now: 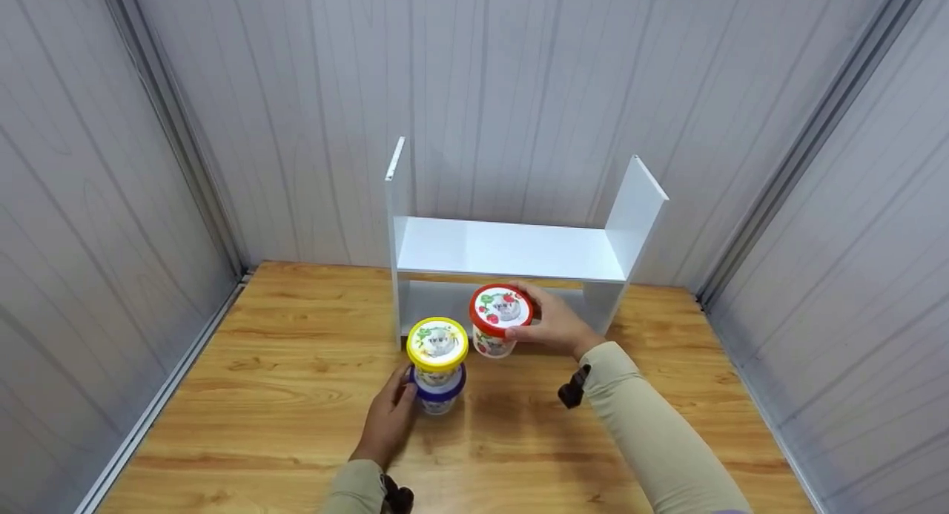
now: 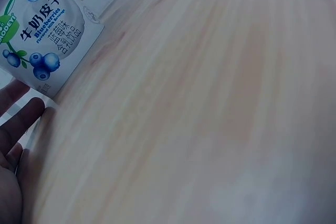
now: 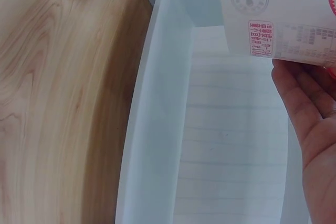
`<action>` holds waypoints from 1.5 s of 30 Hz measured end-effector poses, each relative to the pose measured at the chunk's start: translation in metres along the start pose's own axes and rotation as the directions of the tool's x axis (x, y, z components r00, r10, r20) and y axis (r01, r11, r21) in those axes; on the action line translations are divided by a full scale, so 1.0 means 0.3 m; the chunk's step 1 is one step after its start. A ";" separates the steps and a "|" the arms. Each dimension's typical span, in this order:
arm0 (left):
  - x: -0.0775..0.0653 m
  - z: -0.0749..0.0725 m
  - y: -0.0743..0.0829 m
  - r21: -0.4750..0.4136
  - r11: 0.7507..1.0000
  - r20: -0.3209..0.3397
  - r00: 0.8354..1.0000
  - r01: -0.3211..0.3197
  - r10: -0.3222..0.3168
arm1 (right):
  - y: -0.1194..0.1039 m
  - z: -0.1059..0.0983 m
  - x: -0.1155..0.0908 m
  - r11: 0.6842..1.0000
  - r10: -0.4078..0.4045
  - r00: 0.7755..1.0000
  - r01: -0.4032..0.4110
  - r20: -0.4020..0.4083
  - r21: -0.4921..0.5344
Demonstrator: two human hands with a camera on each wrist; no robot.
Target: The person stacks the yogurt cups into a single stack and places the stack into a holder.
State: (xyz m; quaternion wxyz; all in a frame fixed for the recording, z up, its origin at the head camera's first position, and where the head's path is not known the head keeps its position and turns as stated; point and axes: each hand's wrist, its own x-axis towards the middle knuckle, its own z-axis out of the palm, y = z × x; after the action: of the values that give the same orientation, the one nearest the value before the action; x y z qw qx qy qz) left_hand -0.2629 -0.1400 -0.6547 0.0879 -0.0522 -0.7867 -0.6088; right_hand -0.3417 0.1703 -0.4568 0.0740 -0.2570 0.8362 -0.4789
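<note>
My right hand (image 1: 552,325) grips a red-lidded tub (image 1: 493,343) with strawberry pictures, holding it up before the lower shelf. In the right wrist view, fingers reach under the printed side of this tub (image 3: 278,19). At my left hand (image 1: 389,417) stands a blue-lidded tub (image 1: 437,406), held from its left side with thumb and fingers. Its label reads blueberry flavored milk beverage in the left wrist view (image 2: 47,35). A yellow-lidded tub (image 1: 437,343) sits stacked on the blue lid and hides most of it.
Behind the tubs stands a white two-tier shelf unit (image 1: 511,251) with upright side panels. It rests on a wood-grain table (image 1: 296,351). Pale panelled walls (image 1: 504,91) enclose the table at the back and both sides.
</note>
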 end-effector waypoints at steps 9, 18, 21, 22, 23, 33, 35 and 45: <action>-0.002 0.002 -0.001 0.007 1.000 -0.002 1.000 0.008 -0.008 | -0.035 0.008 0.013 0.998 -0.017 1.000 0.017 -0.001 -0.054; -0.003 0.003 0.000 0.020 1.000 -0.003 1.000 -0.002 0.002 | -0.061 -0.004 0.029 0.998 -0.029 0.999 0.030 0.030 -0.056; -0.003 0.001 0.001 0.010 1.000 0.001 1.000 0.014 -0.014 | -0.067 -0.012 0.040 0.997 -0.071 0.997 0.072 0.041 -0.027; -0.003 0.000 0.002 0.005 1.000 0.003 1.000 0.021 -0.021 | -0.070 -0.014 0.043 0.997 -0.077 0.996 0.078 0.040 -0.026; -0.002 -0.001 0.003 0.002 1.000 0.005 1.000 0.029 -0.029 | -0.073 -0.015 0.046 0.996 -0.083 0.996 0.084 0.041 -0.022; 0.001 -0.003 0.006 0.010 1.000 0.005 1.000 0.022 -0.022 | -0.093 0.012 0.061 0.995 -0.086 0.995 0.087 0.040 -0.037; 0.001 -0.003 0.008 0.010 1.000 0.002 1.000 0.012 -0.012 | -0.097 0.018 0.064 0.995 -0.088 0.995 0.089 0.045 -0.037; -0.003 0.002 0.006 0.013 1.000 -0.003 1.000 -0.005 0.005 | -0.108 0.053 0.078 0.995 -0.100 0.993 0.101 0.061 -0.015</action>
State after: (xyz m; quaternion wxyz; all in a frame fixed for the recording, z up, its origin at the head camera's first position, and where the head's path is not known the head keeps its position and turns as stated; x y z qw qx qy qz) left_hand -0.2616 -0.1390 -0.6533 0.0908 -0.0527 -0.7904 -0.6036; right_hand -0.3443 0.1331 -0.4353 0.0728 -0.3139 0.8237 -0.4666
